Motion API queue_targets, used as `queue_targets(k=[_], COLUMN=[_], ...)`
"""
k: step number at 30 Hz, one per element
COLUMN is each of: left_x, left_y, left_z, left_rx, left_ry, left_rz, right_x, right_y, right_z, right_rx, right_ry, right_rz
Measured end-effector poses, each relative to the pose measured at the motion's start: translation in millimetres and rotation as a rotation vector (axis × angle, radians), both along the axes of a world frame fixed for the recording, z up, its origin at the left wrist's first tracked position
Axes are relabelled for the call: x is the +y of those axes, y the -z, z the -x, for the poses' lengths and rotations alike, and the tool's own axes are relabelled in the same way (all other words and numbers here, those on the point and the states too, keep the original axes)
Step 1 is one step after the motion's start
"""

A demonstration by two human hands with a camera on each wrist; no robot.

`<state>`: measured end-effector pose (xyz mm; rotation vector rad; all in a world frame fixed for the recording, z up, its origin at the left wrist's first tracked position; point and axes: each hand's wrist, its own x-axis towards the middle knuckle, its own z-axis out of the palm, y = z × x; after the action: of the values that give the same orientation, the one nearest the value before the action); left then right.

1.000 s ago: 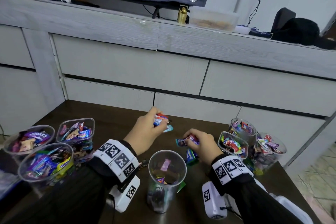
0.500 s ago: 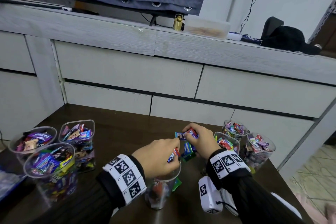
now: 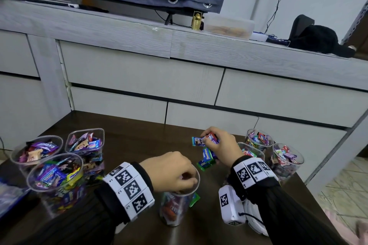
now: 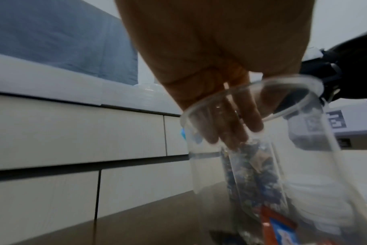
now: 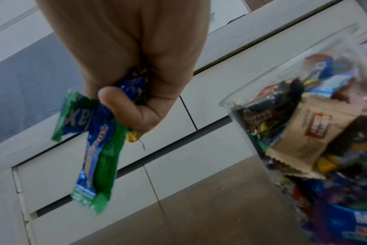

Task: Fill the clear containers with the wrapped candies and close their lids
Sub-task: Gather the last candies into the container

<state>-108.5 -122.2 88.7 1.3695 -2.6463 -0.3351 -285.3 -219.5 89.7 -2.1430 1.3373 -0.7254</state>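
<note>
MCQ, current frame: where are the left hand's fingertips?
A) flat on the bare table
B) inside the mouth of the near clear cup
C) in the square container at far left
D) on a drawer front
B: the left hand hangs over the near clear cup, and the left wrist view shows its fingertips below the rim, above the candies already inside.

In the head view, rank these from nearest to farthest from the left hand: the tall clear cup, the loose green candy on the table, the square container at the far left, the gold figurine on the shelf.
1. Tall clear cup: directly under the left hand.
2. Green candy: on the table, just to its right.
3. Square container: far left group.
4. Gold figurine: up on the shelf behind.
</note>
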Motion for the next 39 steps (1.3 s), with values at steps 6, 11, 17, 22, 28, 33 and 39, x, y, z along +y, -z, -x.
queue_targets(k=[6, 11, 17, 22, 28, 33, 39], left_x=[11.1, 8.5, 8.4, 9.7, 11.5, 10.3, 8.7], left_y=[26.2, 42.6, 47.4, 52.3, 48.8, 46.9, 49.1], left_z=[-20.4, -22.5, -21.3, -23.5, -19.6, -22.6, -23.7], left_rx=[0.41, 0.612, 0.803, 0.875, 0.926, 0.879, 0.847], left_ry=[-0.236, -0.262, -0.255, -0.318, -0.303, -0.299, -0.265], left_rz=[0.018, -0.333, -0.39, -0.384, -0.348, -0.352, -0.35], right_x=[10.5, 34.2, 61.6, 67.9, 66.4, 61.0, 61.0], right_y=[-26.7, -28.7, -2.6, 7.8, 3.4, 2.5, 3.4], right_z=[-4.3, -15.4, -26.7, -24.3, -30.0, -37.8, -35.0], right_rx=[-0.176, -0.244, -0.209, -0.028, 0.281, 0.412, 0.321], right_ry=[-0.045, -0.166, -0.243, -0.293, -0.35, -0.385, -0.389], right_rz=[0.003, -0.045, 0.067, 0.154, 0.232, 0.22, 0.143])
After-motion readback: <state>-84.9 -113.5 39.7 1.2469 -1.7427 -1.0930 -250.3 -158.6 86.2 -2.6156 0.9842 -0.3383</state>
